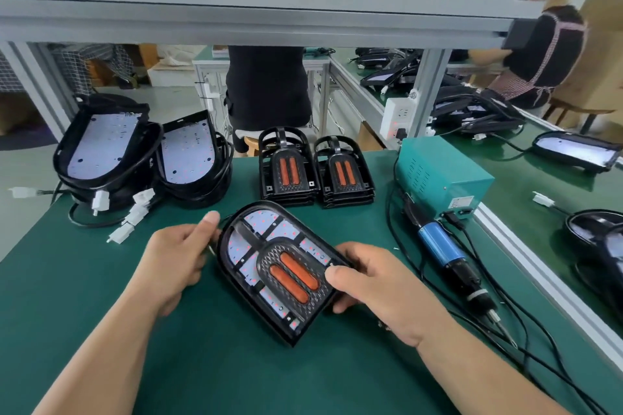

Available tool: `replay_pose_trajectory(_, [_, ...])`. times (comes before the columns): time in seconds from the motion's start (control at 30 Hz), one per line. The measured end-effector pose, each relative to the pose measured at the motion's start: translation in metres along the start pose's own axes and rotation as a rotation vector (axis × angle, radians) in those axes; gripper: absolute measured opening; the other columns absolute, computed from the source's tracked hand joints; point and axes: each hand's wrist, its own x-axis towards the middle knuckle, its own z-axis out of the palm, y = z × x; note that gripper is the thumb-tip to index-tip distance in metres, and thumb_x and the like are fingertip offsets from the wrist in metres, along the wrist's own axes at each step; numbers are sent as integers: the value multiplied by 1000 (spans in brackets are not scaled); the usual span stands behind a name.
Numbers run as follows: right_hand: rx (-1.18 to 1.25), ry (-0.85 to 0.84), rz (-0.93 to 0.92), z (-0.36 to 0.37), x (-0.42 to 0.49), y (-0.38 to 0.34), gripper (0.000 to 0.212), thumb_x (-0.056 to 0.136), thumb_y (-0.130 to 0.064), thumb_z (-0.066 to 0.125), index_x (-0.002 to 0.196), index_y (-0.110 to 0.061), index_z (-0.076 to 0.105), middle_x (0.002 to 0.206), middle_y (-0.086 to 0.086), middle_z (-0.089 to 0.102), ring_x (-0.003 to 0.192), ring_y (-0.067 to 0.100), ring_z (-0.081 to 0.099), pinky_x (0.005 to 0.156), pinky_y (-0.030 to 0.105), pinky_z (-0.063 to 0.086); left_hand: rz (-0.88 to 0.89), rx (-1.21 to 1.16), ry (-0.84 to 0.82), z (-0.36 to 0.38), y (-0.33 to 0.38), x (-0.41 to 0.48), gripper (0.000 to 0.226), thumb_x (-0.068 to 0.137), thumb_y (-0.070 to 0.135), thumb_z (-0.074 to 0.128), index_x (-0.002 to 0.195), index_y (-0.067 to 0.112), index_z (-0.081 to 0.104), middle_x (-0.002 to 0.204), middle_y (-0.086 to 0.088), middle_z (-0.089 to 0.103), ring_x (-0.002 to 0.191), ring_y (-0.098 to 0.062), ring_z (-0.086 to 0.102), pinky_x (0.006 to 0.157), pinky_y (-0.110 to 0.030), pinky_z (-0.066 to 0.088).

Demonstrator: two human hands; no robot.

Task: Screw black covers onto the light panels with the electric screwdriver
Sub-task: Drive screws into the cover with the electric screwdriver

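A light panel with a white LED board lies tilted on the green mat in front of me. A black cover with two orange strips sits on top of it. My left hand grips the panel's upper left edge. My right hand holds the right edge, its thumb pressing on the cover. The electric screwdriver, blue and black, lies on the mat to the right, in neither hand.
Two stacks of black covers stand behind the panel. Bare light panels with cables and white plugs lean at the back left. A teal power box sits at the right with cords trailing forward. People work at benches beyond.
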Motion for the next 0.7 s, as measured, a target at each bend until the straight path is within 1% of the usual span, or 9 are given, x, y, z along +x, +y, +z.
replay_pose_trajectory(0.07, [14, 49, -47, -8, -4, -3, 25, 93, -27, 66, 110, -13, 75, 103, 12, 78, 84, 24, 74, 73, 33, 61, -9, -92, 38, 0, -1, 2, 51, 97, 58, 65, 73, 14, 74, 61, 7, 28, 48, -10, 20, 41, -16, 18])
replay_pose_trajectory(0.13, [27, 94, -102, -17, -9, -7, 24, 92, -33, 67, 109, -21, 77, 105, 10, 79, 87, 27, 74, 74, 35, 61, -12, -118, 60, -1, -4, 5, 54, 99, 55, 63, 92, 2, 73, 60, 8, 29, 46, -9, 22, 39, -16, 19])
replay_pose_trajectory(0.17, [37, 123, -125, -23, -12, -10, 25, 92, -36, 67, 110, -24, 78, 106, 8, 79, 89, 28, 75, 74, 35, 62, -11, -112, 65, -2, -6, 7, 57, 99, 55, 63, 96, -2, 72, 60, 8, 28, 46, -9, 22, 39, -16, 19])
replay_pose_trajectory(0.3, [107, 272, -210, -51, -27, -21, 31, 89, -37, 66, 112, -20, 80, 107, 12, 80, 87, 27, 74, 72, 34, 62, -4, -89, 64, -9, -12, 11, 69, 89, 66, 67, 99, -2, 72, 63, 7, 25, 48, -11, 21, 42, -16, 20])
replay_pose_trajectory(0.37, [166, 361, -255, -69, -38, -26, 30, 91, -30, 66, 113, -16, 80, 108, 17, 79, 86, 28, 74, 69, 34, 62, 1, -78, 57, -12, -15, 13, 74, 84, 73, 70, 97, 0, 74, 64, 7, 24, 49, -12, 21, 43, -16, 21])
replay_pose_trajectory(0.43, [196, 477, -309, -90, -49, -30, 29, 93, -23, 62, 112, -14, 81, 106, 19, 79, 84, 27, 73, 66, 32, 62, 7, -73, 46, -13, -16, 13, 76, 77, 81, 73, 95, 7, 77, 63, 8, 24, 48, -12, 21, 44, -15, 22])
replay_pose_trajectory(0.53, [252, 639, -376, -122, -67, -37, 28, 92, -22, 59, 102, -15, 84, 100, 14, 80, 79, 22, 73, 64, 30, 61, 11, -77, 28, -13, -16, 14, 71, 72, 85, 73, 95, 17, 79, 62, 9, 24, 47, -11, 20, 45, -14, 23])
replay_pose_trajectory(0.6, [278, 743, -424, -144, -78, -38, 27, 93, -22, 58, 93, -19, 85, 95, 7, 80, 78, 20, 73, 66, 29, 62, 7, -79, 23, -15, -15, 14, 73, 72, 85, 73, 97, 17, 79, 63, 8, 24, 47, -11, 20, 47, -15, 22])
replay_pose_trajectory(0.7, [317, 905, -443, -178, -96, -36, 25, 92, -25, 61, 89, -27, 85, 93, -2, 78, 81, 16, 73, 70, 28, 62, -4, -76, 8, -16, -15, 16, 74, 73, 84, 73, 99, 16, 78, 66, 6, 23, 48, -12, 19, 48, -17, 22])
